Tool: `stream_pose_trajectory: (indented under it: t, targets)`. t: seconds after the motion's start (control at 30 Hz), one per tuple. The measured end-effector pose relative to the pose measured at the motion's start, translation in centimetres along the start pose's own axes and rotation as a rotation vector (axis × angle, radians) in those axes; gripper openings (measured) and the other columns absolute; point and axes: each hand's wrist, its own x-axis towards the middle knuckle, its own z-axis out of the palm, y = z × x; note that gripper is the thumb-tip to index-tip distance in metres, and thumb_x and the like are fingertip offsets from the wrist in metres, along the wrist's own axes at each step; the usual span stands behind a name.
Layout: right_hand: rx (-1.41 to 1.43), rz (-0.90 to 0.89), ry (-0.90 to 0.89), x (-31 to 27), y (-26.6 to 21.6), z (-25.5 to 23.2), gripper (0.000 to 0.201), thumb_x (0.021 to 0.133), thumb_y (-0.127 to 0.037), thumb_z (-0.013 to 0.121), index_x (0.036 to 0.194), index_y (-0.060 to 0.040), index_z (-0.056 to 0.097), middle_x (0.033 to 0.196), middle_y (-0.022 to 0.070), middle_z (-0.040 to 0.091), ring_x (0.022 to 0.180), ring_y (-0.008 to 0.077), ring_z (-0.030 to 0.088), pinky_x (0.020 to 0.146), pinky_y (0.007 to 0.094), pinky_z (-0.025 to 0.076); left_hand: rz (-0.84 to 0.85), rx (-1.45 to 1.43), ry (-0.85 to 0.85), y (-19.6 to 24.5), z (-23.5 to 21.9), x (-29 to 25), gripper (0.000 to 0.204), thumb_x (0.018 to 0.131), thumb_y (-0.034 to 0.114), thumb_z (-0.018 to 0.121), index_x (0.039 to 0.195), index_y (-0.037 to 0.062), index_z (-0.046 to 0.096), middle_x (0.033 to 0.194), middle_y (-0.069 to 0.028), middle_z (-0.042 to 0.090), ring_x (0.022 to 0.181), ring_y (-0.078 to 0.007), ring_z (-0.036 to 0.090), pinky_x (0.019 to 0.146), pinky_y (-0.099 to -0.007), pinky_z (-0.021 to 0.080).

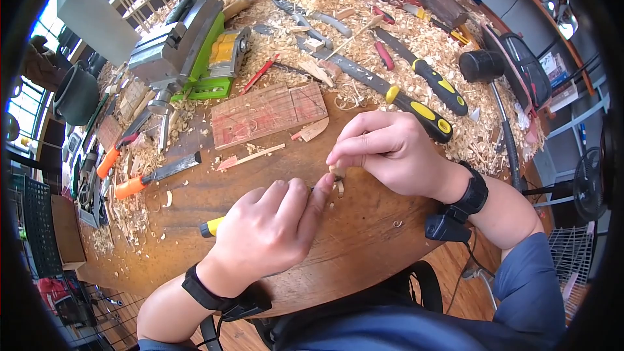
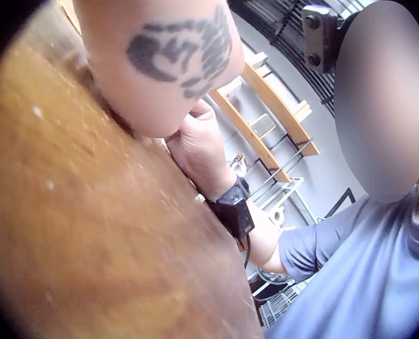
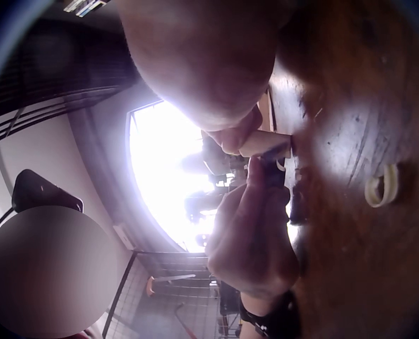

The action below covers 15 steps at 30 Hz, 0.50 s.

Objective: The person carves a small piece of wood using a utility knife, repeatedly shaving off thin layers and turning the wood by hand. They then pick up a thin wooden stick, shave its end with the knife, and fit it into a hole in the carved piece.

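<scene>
In the head view my right hand (image 1: 390, 153) pinches a small piece of pale wood (image 1: 337, 171) between thumb and fingers. My left hand (image 1: 270, 221) is curled round a tool whose yellow and black handle end (image 1: 212, 227) sticks out on its left side; the left thumb meets the wood. The right wrist view shows the wood piece (image 3: 266, 143) between both hands, with a dark blade (image 3: 276, 153) against it. Most of the tool is hidden by the left hand (image 3: 255, 240).
A curled shaving (image 3: 384, 185) lies on the table (image 1: 364, 240). Beyond the hands are a marked board (image 1: 270, 114), a green and yellow vise (image 1: 221, 55), yellow-black handled files (image 1: 422, 114), a mallet (image 1: 482, 66) and heaps of shavings. Orange-handled chisels (image 1: 130, 187) lie left.
</scene>
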Motion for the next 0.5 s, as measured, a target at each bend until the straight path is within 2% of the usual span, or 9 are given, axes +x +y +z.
stream_pose_trajectory:
  t: [0.03,0.1,0.23,0.3,0.5]
  targets:
    - [0.0,0.0,-0.001,0.0,0.1,-0.1,0.03,0.09,0.021,0.066,0.103,-0.0003,0.084,0.101,0.0093,0.077,0.089,0.019,0.077,0.079,0.0306,0.064,-0.001,0.0,0.0,0.1,-0.1,0.1,0.039,0.09,0.01,0.077,0.127,-0.0009,0.079,0.08,-0.0015,0.053,0.064,-0.0121,0.057,0.049,-0.0277,0.043]
    - [-0.038,0.053,0.085,0.0,0.5,-0.3,0.016,0.092,0.006,0.077,0.103,-0.0039,0.084,0.096,0.0088,0.08,0.085,0.0205,0.077,0.076,0.0323,0.061,0.0,0.016,-0.029,0.2,-0.4,0.2,0.038,0.089,0.009,0.076,0.126,-0.0001,0.079,0.079,-0.001,0.052,0.065,-0.0121,0.057,0.049,-0.0279,0.042]
    - [-0.06,0.032,0.069,-0.1,0.3,0.0,0.015,0.093,0.005,0.077,0.103,-0.0032,0.084,0.096,0.0094,0.079,0.086,0.0204,0.077,0.077,0.0317,0.06,-0.036,0.004,-0.002,0.4,-0.1,0.2,0.037,0.088,0.01,0.077,0.125,0.0017,0.08,0.079,-0.0003,0.051,0.064,-0.0123,0.056,0.049,-0.0284,0.042]
    - [-0.01,-0.014,0.114,0.1,0.5,0.0,0.015,0.093,0.004,0.077,0.105,-0.0032,0.084,0.098,0.01,0.079,0.088,0.0204,0.076,0.078,0.0319,0.06,-0.081,-0.043,0.015,0.4,-0.1,-0.1,0.061,0.069,0.007,0.072,0.129,0.0048,0.081,0.085,-0.0052,0.059,0.063,-0.0174,0.059,0.053,-0.0324,0.047]
    - [-0.028,-0.021,0.043,0.3,0.3,-0.2,0.021,0.093,0.006,0.076,0.11,-0.004,0.083,0.101,0.0099,0.078,0.089,0.0219,0.076,0.08,0.0342,0.061,-0.162,-0.149,0.107,-0.7,0.0,-0.7,0.066,0.064,0.008,0.07,0.129,0.0031,0.08,0.09,-0.0083,0.064,0.065,-0.0217,0.063,0.057,-0.0341,0.052]
